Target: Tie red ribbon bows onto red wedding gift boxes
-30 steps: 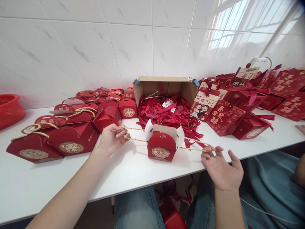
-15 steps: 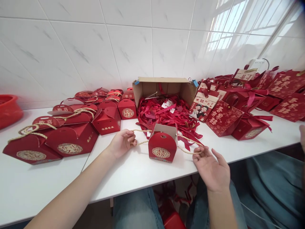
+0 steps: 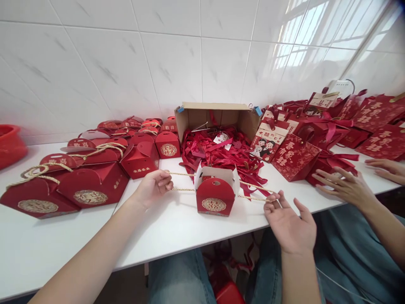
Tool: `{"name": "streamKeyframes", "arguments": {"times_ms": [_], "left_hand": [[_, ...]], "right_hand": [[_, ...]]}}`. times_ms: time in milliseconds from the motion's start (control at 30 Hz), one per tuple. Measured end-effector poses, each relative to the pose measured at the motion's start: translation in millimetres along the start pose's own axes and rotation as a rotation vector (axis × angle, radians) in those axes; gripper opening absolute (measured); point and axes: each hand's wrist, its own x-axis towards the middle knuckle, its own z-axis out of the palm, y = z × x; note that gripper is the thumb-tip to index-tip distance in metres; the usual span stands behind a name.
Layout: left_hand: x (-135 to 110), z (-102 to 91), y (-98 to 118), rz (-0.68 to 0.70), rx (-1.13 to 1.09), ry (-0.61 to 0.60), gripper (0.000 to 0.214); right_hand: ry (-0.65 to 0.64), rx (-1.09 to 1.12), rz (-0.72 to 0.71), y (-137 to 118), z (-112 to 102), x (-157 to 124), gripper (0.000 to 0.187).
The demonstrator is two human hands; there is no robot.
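In front of me on the white table stands a small red gift box (image 3: 214, 198) with a round gold-and-white emblem and its top flaps raised. Gold rope handles run out from both its sides. My left hand (image 3: 154, 188) pinches the loop of the left rope (image 3: 182, 173). On the other side my right hand (image 3: 289, 221), palm up, has its fingertips curled round the end of the right rope (image 3: 253, 185). Both ropes are stretched nearly straight, level with the box's upper part. The box's inside is mostly hidden by its front wall.
Finished-looking red boxes with rope handles (image 3: 91, 185) crowd the left side. Behind the gift box, a cardboard carton (image 3: 218, 105) spills red ribbons (image 3: 205, 145). Ribbon-tied red boxes (image 3: 295, 158) fill the right, where another person's hands (image 3: 348, 185) reach in. A red basin (image 3: 11, 145) sits far left.
My hands have moved farther apart, drawing the ropes straighter, and the box's side flaps have spread outward. The other person's hands have come in over the boxes at the right.
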Motion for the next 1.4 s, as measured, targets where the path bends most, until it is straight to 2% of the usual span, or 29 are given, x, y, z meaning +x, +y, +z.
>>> {"name": "streamKeyframes", "arguments": {"times_ms": [133, 300, 400, 700, 900, 1233, 1400], "left_hand": [[1.1, 3.1, -6.0, -0.015, 0.027, -0.006, 0.018], [0.2, -1.5, 2.6, 0.052, 0.009, -0.008, 0.03], [-0.2, -0.6, 2.5, 0.025, 0.011, -0.038, 0.029], [1.9, -2.2, 4.2, 0.064, 0.003, 0.002, 0.029], [2.9, -5.1, 8.5, 0.111, -0.012, 0.032, 0.03], [5.0, -5.4, 2.9, 0.071, 0.001, 0.046, 0.028], [-6.8, -3.4, 15.4, 0.04, 0.002, -0.022, 0.028]], "right_hand": [[-0.044, -0.028, 0.078, 9.1, 2.3, -1.3, 0.026], [-0.028, 0.035, -0.016, -7.0, -5.1, -0.6, 0.034], [-0.026, 0.022, -0.016, -7.4, -5.2, 1.6, 0.028], [-0.006, -0.013, -0.063, -6.7, -3.3, 8.4, 0.022], [-0.003, -0.063, -0.071, -15.7, -4.3, 9.7, 0.026], [-0.025, -0.056, -0.047, -14.0, -3.5, 6.6, 0.022], [-0.049, -0.068, -0.045, -21.7, 1.5, 0.7, 0.022]]}}
